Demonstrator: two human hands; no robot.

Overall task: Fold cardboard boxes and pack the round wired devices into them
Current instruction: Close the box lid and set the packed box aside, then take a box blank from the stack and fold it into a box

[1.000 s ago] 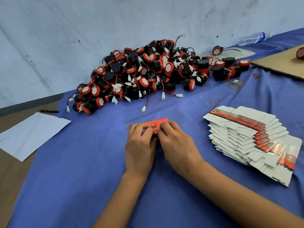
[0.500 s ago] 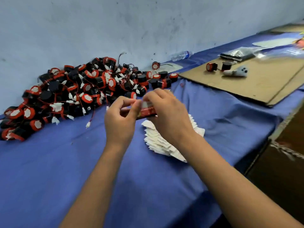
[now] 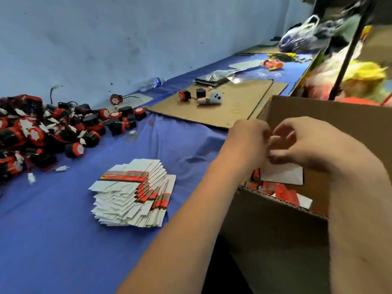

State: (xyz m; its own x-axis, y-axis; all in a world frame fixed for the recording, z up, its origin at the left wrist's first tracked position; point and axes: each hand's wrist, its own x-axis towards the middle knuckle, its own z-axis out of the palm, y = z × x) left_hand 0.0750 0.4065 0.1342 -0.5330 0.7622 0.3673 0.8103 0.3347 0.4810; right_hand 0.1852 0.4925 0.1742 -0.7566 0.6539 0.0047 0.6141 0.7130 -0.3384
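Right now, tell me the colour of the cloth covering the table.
Blue; the table cloth shows plainly in the head view.

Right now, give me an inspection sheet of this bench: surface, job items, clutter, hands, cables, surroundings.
Surface: blue cloth over the table.
Job's things: device pile at left; flat box stack in the middle; carton at right holding red and white packed boxes.
Clutter: cardboard sheet bearing two devices and a white gadget; bottle by the wall; bags at far right.
Hands: left hand and right hand meet over the carton; motion blur hides each grip.
Cables: red leads with white plugs trail from the pile.
Surroundings: pale wall behind.
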